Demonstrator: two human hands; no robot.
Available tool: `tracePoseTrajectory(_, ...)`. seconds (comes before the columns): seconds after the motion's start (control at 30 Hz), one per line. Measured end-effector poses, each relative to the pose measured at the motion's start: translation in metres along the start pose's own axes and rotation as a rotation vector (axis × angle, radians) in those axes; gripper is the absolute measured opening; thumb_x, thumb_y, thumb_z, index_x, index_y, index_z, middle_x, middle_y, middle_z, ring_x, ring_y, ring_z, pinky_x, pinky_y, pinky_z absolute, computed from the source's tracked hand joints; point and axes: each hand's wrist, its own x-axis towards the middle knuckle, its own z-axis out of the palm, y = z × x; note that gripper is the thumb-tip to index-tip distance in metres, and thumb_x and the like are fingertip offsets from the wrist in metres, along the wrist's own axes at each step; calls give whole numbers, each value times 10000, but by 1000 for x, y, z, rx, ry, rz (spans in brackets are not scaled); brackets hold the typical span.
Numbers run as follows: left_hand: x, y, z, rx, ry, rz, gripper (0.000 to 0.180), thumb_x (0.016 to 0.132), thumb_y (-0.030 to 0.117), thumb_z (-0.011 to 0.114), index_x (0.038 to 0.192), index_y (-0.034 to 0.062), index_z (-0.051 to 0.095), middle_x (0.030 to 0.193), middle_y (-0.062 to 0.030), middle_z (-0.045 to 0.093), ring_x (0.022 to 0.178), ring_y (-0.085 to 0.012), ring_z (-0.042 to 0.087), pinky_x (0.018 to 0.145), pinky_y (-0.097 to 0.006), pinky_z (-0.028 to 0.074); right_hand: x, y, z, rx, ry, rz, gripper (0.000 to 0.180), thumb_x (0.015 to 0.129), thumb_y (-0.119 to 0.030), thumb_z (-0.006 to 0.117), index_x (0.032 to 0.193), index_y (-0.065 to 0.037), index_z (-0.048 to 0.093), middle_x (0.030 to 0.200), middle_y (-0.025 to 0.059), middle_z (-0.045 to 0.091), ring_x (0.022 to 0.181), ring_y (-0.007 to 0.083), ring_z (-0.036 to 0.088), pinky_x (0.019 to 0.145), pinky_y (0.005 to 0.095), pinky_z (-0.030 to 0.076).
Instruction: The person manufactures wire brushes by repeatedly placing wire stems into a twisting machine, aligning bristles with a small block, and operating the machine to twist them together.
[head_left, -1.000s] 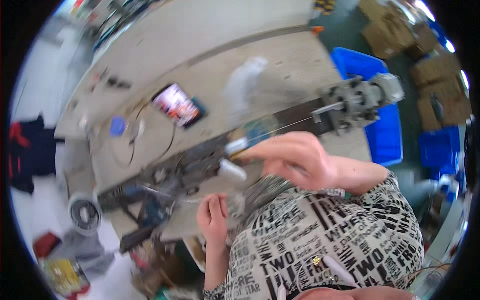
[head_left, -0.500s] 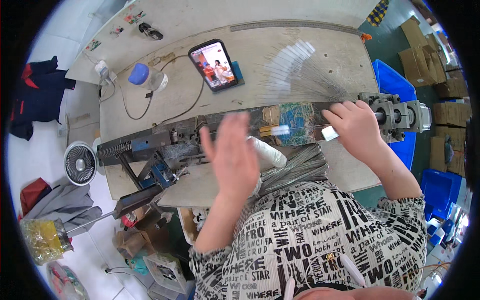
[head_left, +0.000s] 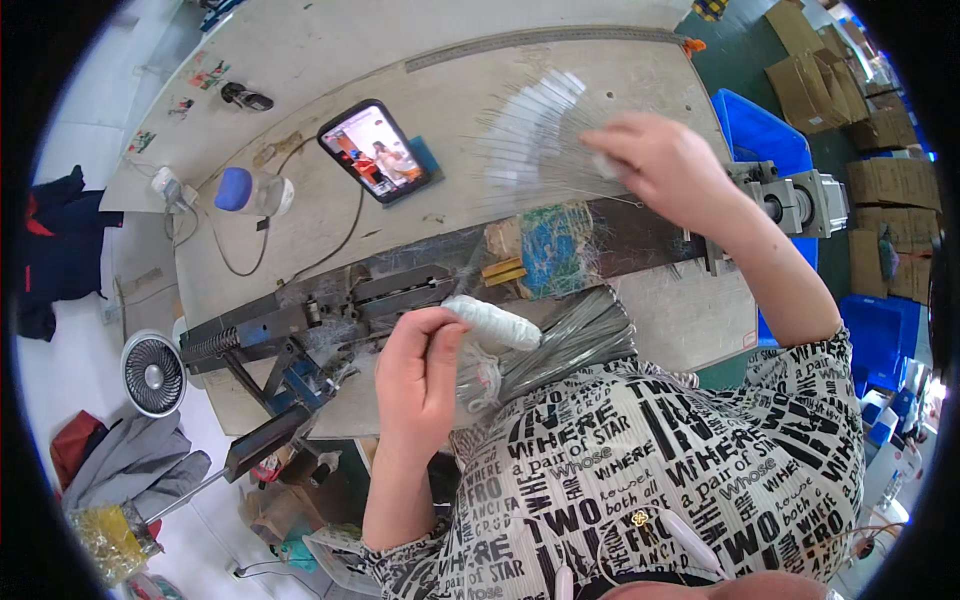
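My left hand (head_left: 418, 365) is closed, thumb and fingers pinched at the left end of a white wrapped bundle (head_left: 497, 323). Beneath the bundle lies a thick sheaf of grey metal wires (head_left: 570, 345) at the bench's front edge. My right hand (head_left: 655, 165) hovers above the right end of a fan of thin wire brushes with white bristles (head_left: 545, 115). Its fingertips are slightly blurred, with something white (head_left: 605, 165) at the thumb. Whether they grip a brush wire cannot be told. A yellow guide block (head_left: 503, 272) sits on the machine bed between the hands.
A phone (head_left: 372, 152) playing video leans on a stand at the back, beside a blue-lidded jar (head_left: 252, 190). The motor end (head_left: 800, 203) closes the machine bed at right. A steel ruler (head_left: 540, 38) lies along the back; a fan (head_left: 153, 373) stands left.
My right hand has moved from the machine bed up over the fan of brushes. A white-bristled brush has left the bed. My left hand has come down and pinched at the white bundle.
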Motion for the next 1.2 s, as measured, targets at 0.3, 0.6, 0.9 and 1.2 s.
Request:
tracePoseTrajectory(0.3, 70, 4, 73, 802, -129, 529, 80, 848, 175, 638, 809, 108, 620, 706, -40, 610, 666, -229, 597, 611, -367, 407, -7, -6, -73, 326, 307, 36, 288, 949, -124, 585, 1213, -13, 613, 1084, 135, 646, 816, 196, 608, 720, 276, 495)
tracePoseTrajectory(0.6, 27, -4, 2, 980, -52, 508, 136, 813, 194, 690, 941, 153, 673, 893, 31, 614, 816, -137, 568, 843, -331, 361, -10, -84, 36, 235, -129, -296, 182, 737, -101, 630, 916, -101, 598, 838, 73, 600, 763, 288, 638, 654, 415, 504)
tracePoseTrajectory(0.9, -41, -47, 27, -556, 163, -546, 348, 936, 139, 590, 1224, -14, 468, 1096, -83, 594, 1028, -170, 562, 912, -335, 451, 22, -102, 57, 334, -131, -317, 103, 768, -131, 631, 870, -117, 629, 823, 51, 618, 747, 277, 639, 660, 401, 502)
tracePoseTrajectory(1.2, -14, -75, 49, -73, -134, -362, 327, 919, 217, 606, 1116, -34, 535, 1095, -154, 583, 1045, -320, 563, 907, -395, 435, 28, -95, 57, 380, -293, -275, 247, 723, -44, 649, 964, -97, 638, 890, 42, 650, 812, 289, 617, 708, 399, 483)
